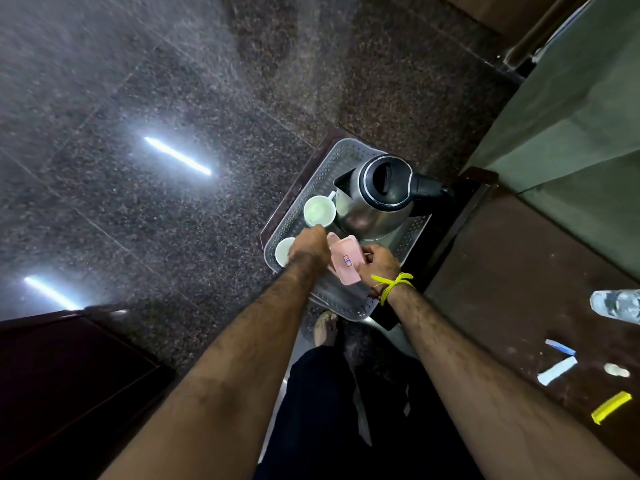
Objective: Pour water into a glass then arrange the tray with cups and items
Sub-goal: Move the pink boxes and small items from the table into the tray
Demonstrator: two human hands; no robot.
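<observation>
On my feed, a white cup [284, 251] sits at the near-left of the perforated grey plastic tray [304, 188], partly hidden by my left hand [309, 244], whose fingers curl down at the left edge of a pink rectangular plastic box [344, 260]; I cannot tell whether they grip it. A second white cup [319, 211] touches the steel electric kettle [375, 195] behind. My right hand [378, 263] pinches the box's right side. Its small red-and-blue label is unreadable.
</observation>
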